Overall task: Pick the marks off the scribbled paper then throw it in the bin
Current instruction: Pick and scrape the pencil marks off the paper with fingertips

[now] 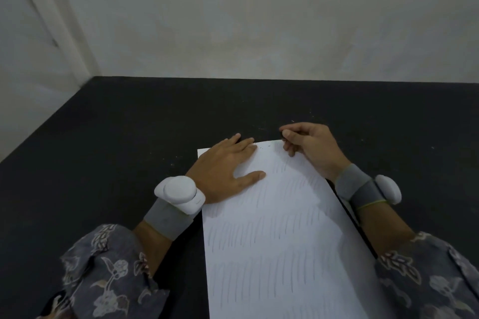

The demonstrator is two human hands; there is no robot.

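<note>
A white sheet of paper (280,235) lies lengthwise on the black table (103,150), covered in rows of faint pencil strokes. My left hand (225,171) lies flat on the sheet's upper left part, fingers straight, pressing it down. My right hand (308,145) sits at the paper's top right corner with its fingers curled and thumb against forefinger, as if pinching something small; what it holds is hidden. A few dark specks lie along the paper's top edge (264,147) between the hands.
A pale wall (259,21) rises right behind the table's far edge. White sensor units on grey bands sit on both wrists. No bin is in view.
</note>
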